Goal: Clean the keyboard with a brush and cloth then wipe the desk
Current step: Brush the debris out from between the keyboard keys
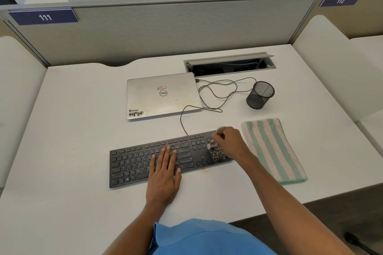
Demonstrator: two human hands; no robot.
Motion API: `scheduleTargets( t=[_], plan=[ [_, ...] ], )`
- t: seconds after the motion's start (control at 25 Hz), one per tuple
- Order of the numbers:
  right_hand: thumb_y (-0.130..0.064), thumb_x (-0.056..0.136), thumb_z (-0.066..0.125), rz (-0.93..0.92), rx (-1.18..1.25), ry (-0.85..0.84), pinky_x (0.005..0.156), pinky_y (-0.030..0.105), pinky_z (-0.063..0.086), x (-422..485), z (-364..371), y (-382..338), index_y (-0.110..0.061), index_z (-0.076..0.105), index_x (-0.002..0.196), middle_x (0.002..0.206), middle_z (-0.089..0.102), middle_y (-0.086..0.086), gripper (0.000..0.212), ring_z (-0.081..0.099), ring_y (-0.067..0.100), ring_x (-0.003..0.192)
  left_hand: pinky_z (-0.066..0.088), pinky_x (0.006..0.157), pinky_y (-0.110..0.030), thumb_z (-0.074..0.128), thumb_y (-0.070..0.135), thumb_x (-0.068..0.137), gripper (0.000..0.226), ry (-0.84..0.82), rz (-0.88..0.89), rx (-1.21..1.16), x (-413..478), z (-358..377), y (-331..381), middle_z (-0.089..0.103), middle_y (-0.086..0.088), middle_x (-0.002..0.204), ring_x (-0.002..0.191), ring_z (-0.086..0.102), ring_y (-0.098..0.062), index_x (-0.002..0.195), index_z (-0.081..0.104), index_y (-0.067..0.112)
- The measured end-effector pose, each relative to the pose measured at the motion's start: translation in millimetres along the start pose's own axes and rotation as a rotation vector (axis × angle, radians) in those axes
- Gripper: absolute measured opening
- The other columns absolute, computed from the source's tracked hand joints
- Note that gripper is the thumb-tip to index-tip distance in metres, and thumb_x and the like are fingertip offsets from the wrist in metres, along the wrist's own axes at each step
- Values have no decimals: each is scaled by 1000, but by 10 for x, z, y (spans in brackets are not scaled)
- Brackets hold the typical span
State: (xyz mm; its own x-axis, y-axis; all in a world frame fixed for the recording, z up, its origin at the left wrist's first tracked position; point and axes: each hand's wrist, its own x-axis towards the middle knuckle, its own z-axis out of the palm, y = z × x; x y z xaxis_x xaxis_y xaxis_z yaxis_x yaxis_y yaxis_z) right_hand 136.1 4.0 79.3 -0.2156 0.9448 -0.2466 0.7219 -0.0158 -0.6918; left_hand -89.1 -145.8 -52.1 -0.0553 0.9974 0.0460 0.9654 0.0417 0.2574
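While the left hand (164, 170) lies flat with straight fingers on the middle of the black keyboard (132, 163), it holds nothing. Beyond its fingertips sits a closed silver laptop (161, 95), and a thin black cable (215, 93) loops over the white desk (72, 130) between the two hands. The right hand (229, 143) curls round a small brush (212, 142), bristles down on the number pad. Just right of that hand lies a folded green-and-white striped cloth (271, 149), apart from the keyboard; beyond it stands a black mesh cup (260, 95). Much of the brush handle is hidden in the fist, and the bristles are blurred.
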Motion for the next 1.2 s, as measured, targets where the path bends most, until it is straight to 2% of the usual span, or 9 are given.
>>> scheduleTargets(
  t=[0.16, 0.24, 0.36, 0.56, 0.64, 0.72, 0.88, 1.08, 1.2],
  plan=[
    [-15, 97, 56, 16, -1, 58, 51, 13, 43, -28, -82, -15, -2, 62, 71, 64, 63, 0, 30, 62, -7, 55, 13, 130, -55, 33, 43, 108, 65, 3, -1, 3, -4, 8, -2, 13, -3, 177, 164, 5, -20, 168, 25, 18],
    [-18, 97, 57, -6, 6, 34, 52, 17, 42, -26, -12, -51, -2, 67, 74, 68, 67, 4, 29, 58, -3, 53, 12, 130, -55, 33, 43, 108, 65, 1, -3, 4, 0, 7, -2, 13, -3, 177, 164, 5, -20, 168, 25, 18],
    [-21, 98, 59, -7, 16, -7, 57, 23, 49, -23, 53, -19, -8, 71, 78, 73, 71, 2, 27, 61, -3, 55, 13, 130, -55, 34, 42, 108, 65, 6, 0, -2, -2, 11, -2, 13, -3, 177, 164, 5, -20, 168, 25, 19],
    [-19, 98, 60, 40, -9, 67, 55, 30, 55, -1, -122, 141, -5, 69, 77, 69, 71, 3, 27, 63, -5, 53, 15, 130, -56, 31, 43, 108, 64, 3, -2, -7, -4, 10, -8, 14, -3, 177, 164, 6, -20, 168, 26, 19],
    [-17, 98, 59, 40, 12, 92, 56, 23, 57, 10, -144, 137, -3, 68, 76, 66, 70, 1, 28, 66, -8, 58, 15, 130, -56, 31, 44, 108, 64, -1, -6, -5, -5, 9, -8, 14, -3, 177, 164, 6, -20, 168, 26, 19],
    [-16, 97, 59, 20, 24, 73, 51, 12, 48, 2, -105, 89, -3, 69, 76, 65, 70, -1, 27, 63, -9, 55, 15, 130, -56, 31, 44, 108, 64, -2, -7, -5, -4, 7, -8, 15, -3, 177, 164, 6, -20, 167, 27, 19],
    [-21, 97, 60, -2, 23, 64, 56, 28, 49, 5, -89, 168, -8, 70, 73, 63, 69, 1, 29, 55, 3, 49, 15, 130, -56, 32, 44, 108, 64, 1, -5, -13, -2, 11, -8, 15, -3, 177, 164, 7, -20, 167, 27, 19],
    [-21, 98, 57, 13, 68, 207, 59, 25, 49, 38, -228, 229, -9, 68, 74, 59, 69, -2, 29, 57, -1, 50, 12, 130, -55, 31, 44, 109, 65, -4, -5, 1, -5, 7, -7, 13, -3, 177, 164, 4, -19, 168, 25, 19],
    [-22, 102, 53, 21, 165, 282, 53, 14, 46, 23, -144, 195, -8, 68, 82, 64, 70, 0, 28, 59, -2, 53, 10, 131, -54, 31, 44, 109, 65, -5, -7, 5, -1, 3, -2, 12, -2, 177, 164, 4, -19, 168, 24, 19]
  ],
)
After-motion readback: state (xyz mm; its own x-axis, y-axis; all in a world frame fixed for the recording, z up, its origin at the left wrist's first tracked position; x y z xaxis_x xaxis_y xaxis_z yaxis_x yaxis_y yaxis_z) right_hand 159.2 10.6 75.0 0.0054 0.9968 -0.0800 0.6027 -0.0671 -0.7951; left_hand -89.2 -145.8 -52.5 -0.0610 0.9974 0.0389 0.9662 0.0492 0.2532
